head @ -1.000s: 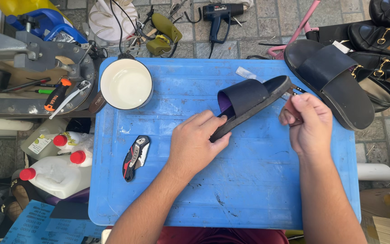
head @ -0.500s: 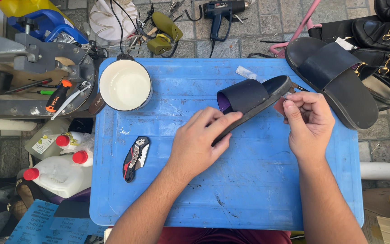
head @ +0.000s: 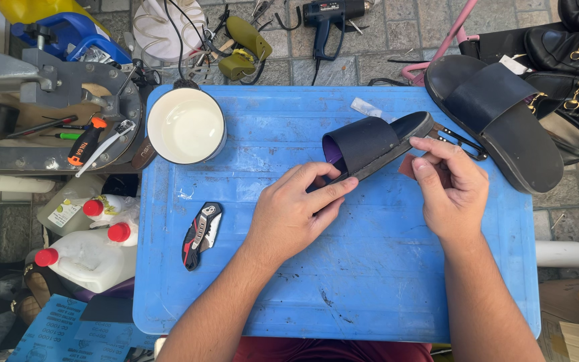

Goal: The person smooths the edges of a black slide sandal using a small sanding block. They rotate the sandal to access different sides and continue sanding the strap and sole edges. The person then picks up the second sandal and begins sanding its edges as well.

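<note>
Nearest the wearer, along the blue plastic table (head: 370,295), 2 bare forearms run up toward the middle of its top. At the left hand (head: 296,214) the fingers are clenched around the near end of a dark slide sandal (head: 376,142), thumb on one side and fingertips on the other, pinning it tilted on edge. Its long axis runs diagonally from that hand up and to the right, toward the table's far right corner, and the strap faces the wearer. At the far end of the sandal the right hand (head: 450,191) has its thumb and forefinger pinched on a small brown piece (head: 408,166), possibly abrasive paper, held against the sole edge; so the left hand steadies the near end while the right is closer to the far tip. Left of the hands, toward the table's left edge, a folding knife (head: 201,234) lies apart from both. Farther off, at the far left corner, stands a white enamel pot (head: 185,125). Beyond the right edge a second, matching sandal (head: 497,114) rests sole down, with black loafers (head: 571,47) behind it.
</note>
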